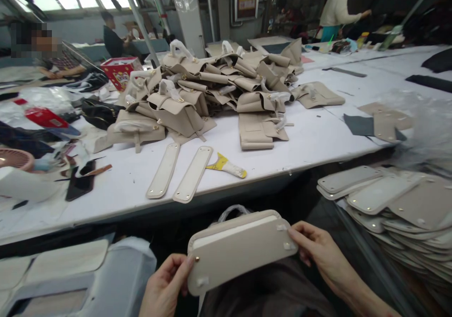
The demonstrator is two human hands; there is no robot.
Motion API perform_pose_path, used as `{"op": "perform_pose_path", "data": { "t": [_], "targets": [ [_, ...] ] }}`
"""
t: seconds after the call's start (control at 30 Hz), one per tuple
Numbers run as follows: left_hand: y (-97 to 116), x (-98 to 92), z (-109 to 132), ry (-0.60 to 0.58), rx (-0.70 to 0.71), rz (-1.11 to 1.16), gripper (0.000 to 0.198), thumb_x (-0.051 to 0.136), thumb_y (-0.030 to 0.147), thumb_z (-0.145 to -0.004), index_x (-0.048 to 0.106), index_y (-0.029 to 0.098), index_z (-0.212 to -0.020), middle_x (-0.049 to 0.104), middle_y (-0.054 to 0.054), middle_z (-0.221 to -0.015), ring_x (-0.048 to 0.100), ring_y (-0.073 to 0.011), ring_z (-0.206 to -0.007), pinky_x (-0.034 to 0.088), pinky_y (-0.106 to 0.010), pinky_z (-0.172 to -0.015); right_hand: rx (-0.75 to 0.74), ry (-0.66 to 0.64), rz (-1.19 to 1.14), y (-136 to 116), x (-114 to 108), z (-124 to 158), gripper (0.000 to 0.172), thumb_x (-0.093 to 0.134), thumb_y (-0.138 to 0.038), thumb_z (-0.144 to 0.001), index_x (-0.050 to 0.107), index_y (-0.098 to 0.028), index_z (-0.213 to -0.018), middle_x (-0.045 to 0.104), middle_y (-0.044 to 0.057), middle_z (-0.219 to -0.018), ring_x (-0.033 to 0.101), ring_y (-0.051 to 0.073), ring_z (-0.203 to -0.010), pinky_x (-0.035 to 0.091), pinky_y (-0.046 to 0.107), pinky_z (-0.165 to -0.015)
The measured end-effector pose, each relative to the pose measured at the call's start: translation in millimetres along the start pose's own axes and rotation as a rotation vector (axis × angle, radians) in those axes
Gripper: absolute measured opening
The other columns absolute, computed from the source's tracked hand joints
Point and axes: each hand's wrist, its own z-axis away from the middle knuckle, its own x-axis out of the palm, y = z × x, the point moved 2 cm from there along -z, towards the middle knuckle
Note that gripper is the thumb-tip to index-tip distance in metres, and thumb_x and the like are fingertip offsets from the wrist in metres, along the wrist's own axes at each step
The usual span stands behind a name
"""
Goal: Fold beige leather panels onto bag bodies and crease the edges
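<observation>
A beige panel (243,251) with rounded ends, white bits near its corners and a gold stud at the left, is held over the lap. My left hand (169,279) pinches its left end between thumb and fingers. At the right end my right hand (314,246) grips the edge the same way. Behind the panel's top edge, a pale rim and a clear plastic-wrapped loop (233,208) show; the rest is hidden. Two pale strips with studs, one (163,172) left of the other (193,174), lie on the white table beside a yellow-and-white tool (228,165).
Beige bag pieces (212,81) are heaped on the white table (303,142). Stacked panels (384,199) stand at the right, a grey-white padded object (123,270) at lower left. A black phone-like item (80,182) lies on the left. Other people sit or stand farther back.
</observation>
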Motion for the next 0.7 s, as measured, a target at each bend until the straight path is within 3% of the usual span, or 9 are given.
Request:
{"op": "perform_pose_path", "data": {
  "t": [0.2,0.43,0.7],
  "targets": [
    [10,-0.9,-19,-0.057,-0.020,-0.078,0.053,0.073,0.065,-0.067,0.058,0.014,-0.068,0.039,0.007,-0.053,0.030,-0.0070,-0.051,0.022,-0.018,-0.048,0.011,0.043,0.081,-7,6,-18,0.054,0.072,-0.068,-0.068,0.059,-0.016,-0.074,0.044,-0.005,-0.056,0.036,0.006,-0.046,0.025,0.019,-0.041],
    [5,0.0,-30,-0.101,-0.101,-0.030,0.048,0.077,0.060,-0.062,0.059,0.015,-0.067,0.053,0.001,-0.060,0.044,-0.0112,-0.056,0.034,-0.021,-0.051,0.079,0.048,0.062,-2,5,-27,0.053,0.073,-0.066,-0.068,0.055,-0.016,-0.071,0.040,-0.006,-0.053,0.033,0.006,-0.045,0.020,0.020,-0.042],
    [-4,-2.2,-34,-0.095,-0.136,-0.014,0.048,0.076,0.059,-0.067,0.056,0.016,-0.068,0.048,0.004,-0.058,0.036,-0.0078,-0.052,0.025,-0.020,-0.049,0.141,0.019,0.004,3,2,-31,0.051,0.076,-0.062,-0.069,0.054,-0.016,-0.069,0.042,-0.005,-0.054,0.032,0.006,-0.047,0.020,0.020,-0.043]
  ]
}}
